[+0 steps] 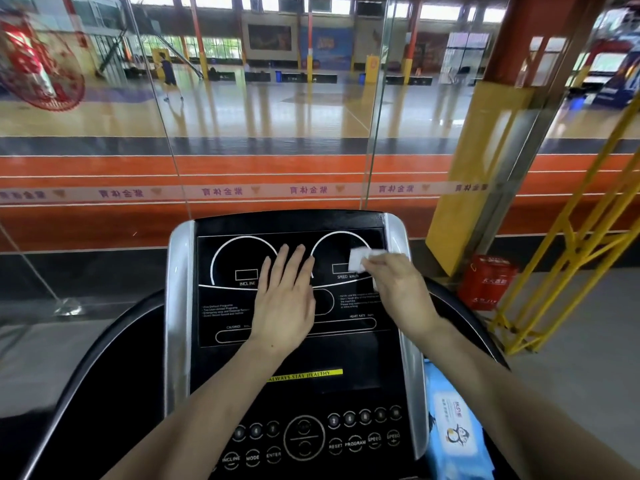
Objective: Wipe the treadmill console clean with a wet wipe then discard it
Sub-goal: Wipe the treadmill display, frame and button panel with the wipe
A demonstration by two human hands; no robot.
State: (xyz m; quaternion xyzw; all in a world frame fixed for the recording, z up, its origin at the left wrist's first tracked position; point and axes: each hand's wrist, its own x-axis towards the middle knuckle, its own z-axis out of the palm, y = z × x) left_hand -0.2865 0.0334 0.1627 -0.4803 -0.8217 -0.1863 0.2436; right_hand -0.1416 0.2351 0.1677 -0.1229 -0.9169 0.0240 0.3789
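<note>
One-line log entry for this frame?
phase: wiping | right hand: holds wet wipe on console | left hand: flat on console

The left hand [285, 299] covered the console [221, 317] centre; fine print was illegible. The wipes pack [453, 434] ran off the bottom edge.
</note>
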